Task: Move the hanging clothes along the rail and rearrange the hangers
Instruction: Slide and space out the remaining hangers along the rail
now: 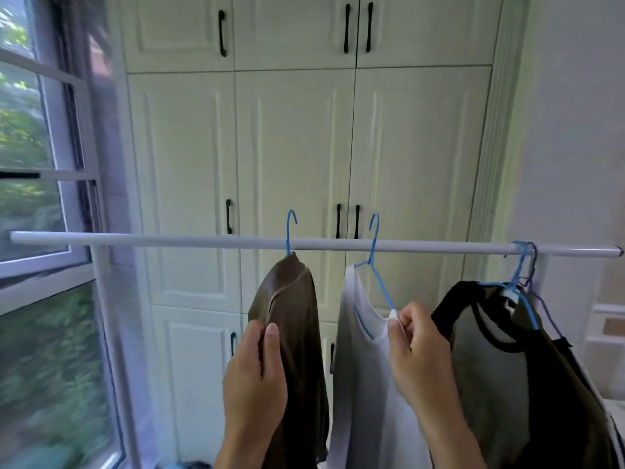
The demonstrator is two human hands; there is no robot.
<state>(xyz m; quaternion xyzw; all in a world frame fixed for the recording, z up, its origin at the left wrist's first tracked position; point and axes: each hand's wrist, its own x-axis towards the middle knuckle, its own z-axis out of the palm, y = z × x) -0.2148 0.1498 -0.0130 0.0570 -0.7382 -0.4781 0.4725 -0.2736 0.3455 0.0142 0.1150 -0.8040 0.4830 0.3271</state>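
Long white tubular rail [169, 240] running level, left to right. Left hand [257, 377] gripping folded brown garment [291, 316] just below mid-rail, its blue wire hanger [289, 238] standing upright, hook poking above the rail. Right hand [416, 350] pinching second blue wire hanger [373, 252] carrying white T-shirt [358, 367], hook likewise above. Olive-and-black garment [507, 367] hanging at rail's right end.

Rail [203, 241]: spans the middle of the frame from left to right, in front of the cupboard doors [294, 147].
Window [30, 164]: left side of the frame, behind the rail's left end.
Left hanger [291, 231]: centre, hook rising above the rail, left garment [297, 299] hanging below it.
Left hand [253, 377]: lower centre, gripping the left garment's edge.
Middle hanger [373, 252]: just right of the left hanger, hook above the rail, shirt [358, 367] on it.
Right hand [419, 353]: lower centre-right, pinching the middle hanger's arm at the shirt's neckline.
Right hangers [519, 265]: hooked over the rail near its right end, carrying the right garment [507, 384] at lower right.
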